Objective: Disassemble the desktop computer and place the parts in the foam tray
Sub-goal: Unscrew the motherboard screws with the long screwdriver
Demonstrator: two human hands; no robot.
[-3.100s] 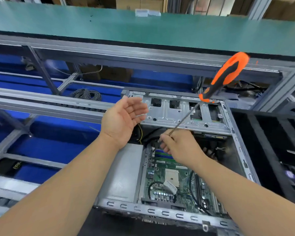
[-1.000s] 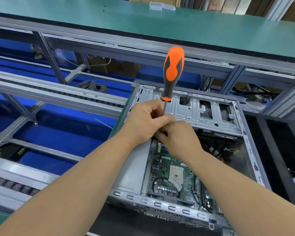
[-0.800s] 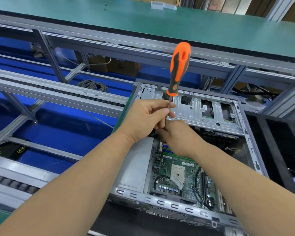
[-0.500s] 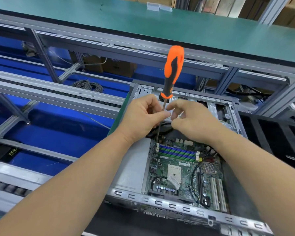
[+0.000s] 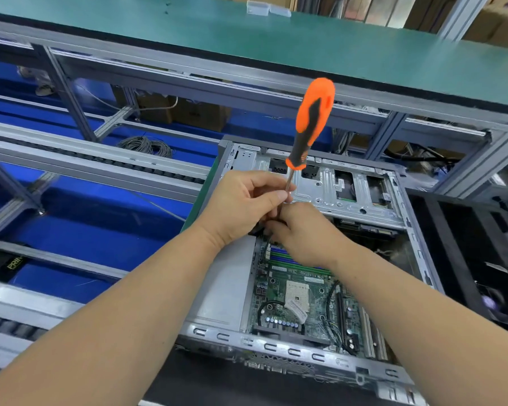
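Looking down through the head camera, I see the open grey metal desktop computer case (image 5: 346,197) lying on its side on the dark worktop (image 5: 217,382), directly ahead of me and slightly right of centre. Its green motherboard (image 5: 299,291) faces up, with a plain grey metal box (image 5: 223,282) beside it on the left.

My left hand (image 5: 241,212) has its fingers curled and its thumb and forefinger pinched on the bare steel shaft of the orange and black screwdriver (image 5: 311,118). That tool stands nearly upright, its long axis running from the handle, high and tilted slightly right, down towards the far left corner of the board. The tip is hidden behind both hands.

My right hand (image 5: 305,232) sits just below and touching the left, fingers curled downward over that same corner. I cannot tell what it holds.

Both hands are equally near the hidden spot, I judge, so the coming move depends on keeping the shaft vertical over it.

At the right, well apart from my hands, lies the black foam tray (image 5: 464,247).
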